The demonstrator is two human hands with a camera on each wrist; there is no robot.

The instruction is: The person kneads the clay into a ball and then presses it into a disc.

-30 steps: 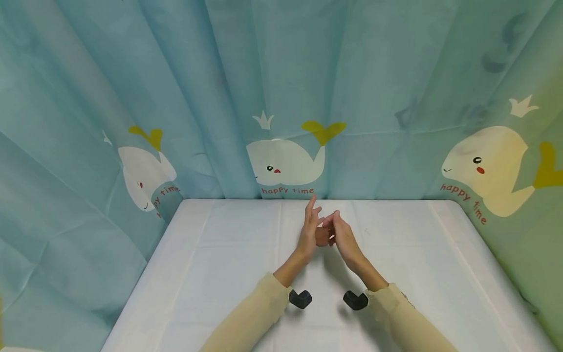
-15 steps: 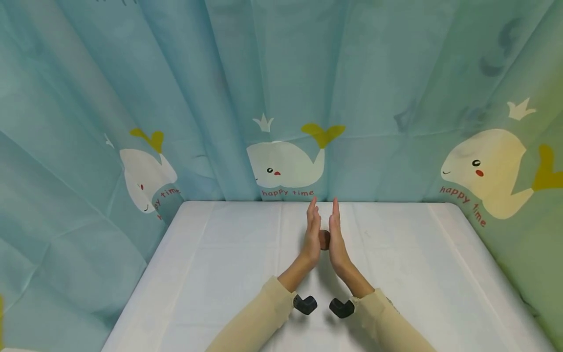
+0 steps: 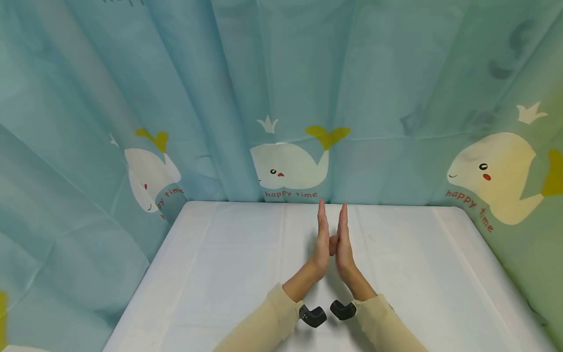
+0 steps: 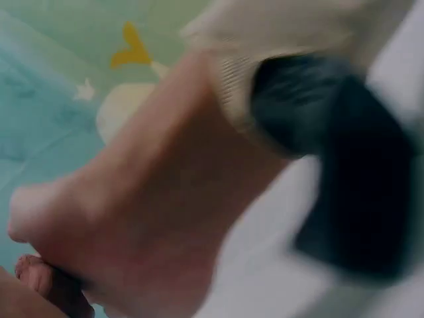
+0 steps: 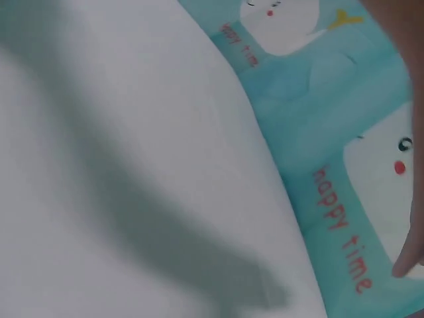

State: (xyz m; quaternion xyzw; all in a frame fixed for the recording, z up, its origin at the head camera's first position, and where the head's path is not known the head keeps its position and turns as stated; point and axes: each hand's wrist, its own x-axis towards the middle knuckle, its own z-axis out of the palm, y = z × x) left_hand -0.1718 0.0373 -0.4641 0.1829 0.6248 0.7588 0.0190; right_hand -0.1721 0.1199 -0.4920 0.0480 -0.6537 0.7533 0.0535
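A small reddish-brown lump (image 3: pixel 333 245), rounded and about palm-width at most, sits between the two palms in the head view. My left hand (image 3: pixel 323 243) flanks it with straight fingers pointing away from me. Facing it, my right hand (image 3: pixel 345 248) presses from the other side, fingers straight as well. Both palms hide much of the lump, and the hands are held above the table. In the left wrist view the left hand (image 4: pixel 139 245) fills the middle, with the bumpy lump (image 4: pixel 56 288) at lower left. Only a sliver of the right hand (image 5: pixel 412 248) shows in the right wrist view.
A white-covered table (image 3: pixel 237 274) lies below the hands. Behind and beside it hangs a blue-green curtain (image 3: pixel 387 73) printed with whales. Black wrist devices (image 3: pixel 313 316) stick out from the cream sleeves (image 3: pixel 268 325).
The right hand's fingers, bent at first, have straightened, and the palms have come together around the lump. Since half a second ago both hands have shifted slightly right in the head view.
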